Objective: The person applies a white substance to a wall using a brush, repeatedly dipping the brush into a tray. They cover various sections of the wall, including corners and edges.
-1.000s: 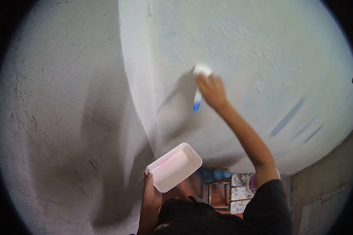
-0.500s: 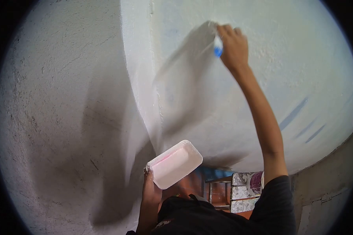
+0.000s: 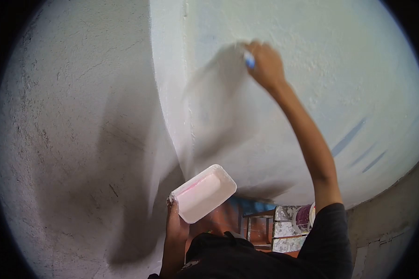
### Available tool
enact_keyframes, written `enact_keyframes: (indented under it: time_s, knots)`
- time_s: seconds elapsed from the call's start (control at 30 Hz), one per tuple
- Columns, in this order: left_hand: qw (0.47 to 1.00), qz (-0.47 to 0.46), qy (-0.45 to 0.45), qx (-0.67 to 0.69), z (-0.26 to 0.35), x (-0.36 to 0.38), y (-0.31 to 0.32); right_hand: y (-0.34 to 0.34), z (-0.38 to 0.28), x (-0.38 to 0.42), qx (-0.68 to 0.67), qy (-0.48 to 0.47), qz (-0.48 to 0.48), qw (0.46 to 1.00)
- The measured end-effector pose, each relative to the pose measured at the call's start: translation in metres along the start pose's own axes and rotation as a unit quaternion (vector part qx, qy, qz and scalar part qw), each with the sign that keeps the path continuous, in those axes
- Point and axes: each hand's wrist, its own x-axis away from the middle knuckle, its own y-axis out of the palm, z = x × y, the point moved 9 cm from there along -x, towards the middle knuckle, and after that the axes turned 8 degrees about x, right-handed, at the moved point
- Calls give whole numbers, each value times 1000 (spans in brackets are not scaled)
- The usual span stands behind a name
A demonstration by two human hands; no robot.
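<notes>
My right hand point(image 3: 265, 63) is raised at the pale wall point(image 3: 228, 111), closed around a brush-like tool point(image 3: 249, 59) with a white and blue handle; the tool's working end is blurred and mostly hidden by the fingers. Low in the view, my left hand point(image 3: 176, 221) grips the lower left corner of a white rectangular tray point(image 3: 205, 193). The tray is tilted, and a pinkish streak shows along its inner side. Its contents look pale and smooth.
A rough grey wall point(image 3: 79, 139) fills the left side, meeting the paler wall at a white corner strip point(image 3: 165, 69). Below right are a paint-spattered step or stool point(image 3: 284, 228) and a bucket point(image 3: 304, 218). Blue-grey streaks mark the right wall.
My right hand has moved down and left along the wall with the tool. The tray in my left hand has shifted slightly left.
</notes>
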Motion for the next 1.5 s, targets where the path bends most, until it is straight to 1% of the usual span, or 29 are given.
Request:
enact_keyframes:
  time_s: [0.03,0.13,0.2,0.23,0.3,0.37,0.4,0.5,0.53,0.57,0.63,0.73,0.83,0.93,0.97,1.03,1.13,1.17,1.27,1.37,1.4,1.47,1.5]
  knots:
    - [1000,-5,1,6,-1,-1,1,-21,9,-18,-9,7,67,998]
    - [1000,-11,0,17,-4,-3,-4,-32,-2,-30,44,10,124,991]
    - [1000,-10,-1,20,-4,-6,-4,8,-27,6,100,-9,81,992]
    - [1000,-18,-1,18,-3,-8,-3,28,-47,36,123,-44,109,985]
    - [999,-31,-1,14,-1,-9,-4,59,-84,95,78,-70,73,992]
    - [1000,-23,6,10,3,-8,-1,74,-110,137,-4,-84,15,996]
    - [1000,-17,12,8,6,-8,2,92,-119,154,-48,-86,-66,993]
    - [999,-18,20,-30,11,-14,6,112,-116,191,-190,20,-187,964]
    - [999,-9,19,-28,10,-17,7,103,-107,191,-208,73,-198,955]
    - [999,2,17,-27,8,-19,7,90,-98,191,-278,138,-182,933]
    - [999,12,26,-36,7,-24,14,63,-79,191,-407,265,-147,862]
    - [997,29,46,-55,3,-28,33,24,-67,191,-534,329,-107,771]
    - [997,10,48,-66,-8,-29,53,-10,-65,207,-579,385,-182,696]
    - [993,21,66,-98,-22,-18,78,-33,-60,221,-480,348,-255,764]
    - [991,29,74,-112,-27,-16,87,-31,-57,224,-456,330,-269,782]
    - [992,34,62,-107,-43,-10,92,-37,-55,233,-396,295,-283,823]
    - [992,50,55,-98,-62,-1,103,-35,-60,248,-357,233,-337,839]
    - [993,40,52,-96,-68,2,108,-36,-61,252,-347,210,-354,843]
    - [995,17,47,-88,-82,10,119,-44,-49,260,-317,210,-323,867]
    - [995,6,48,-85,-90,18,125,-46,-19,280,-346,275,-262,858]
    - [995,8,49,-84,-92,20,127,-43,-8,291,-420,338,-246,805]
    - [995,13,54,-85,-94,25,132,-35,7,315,-552,453,-206,669]
    - [995,13,56,-86,-95,29,135,-38,15,321,-563,479,-174,651]
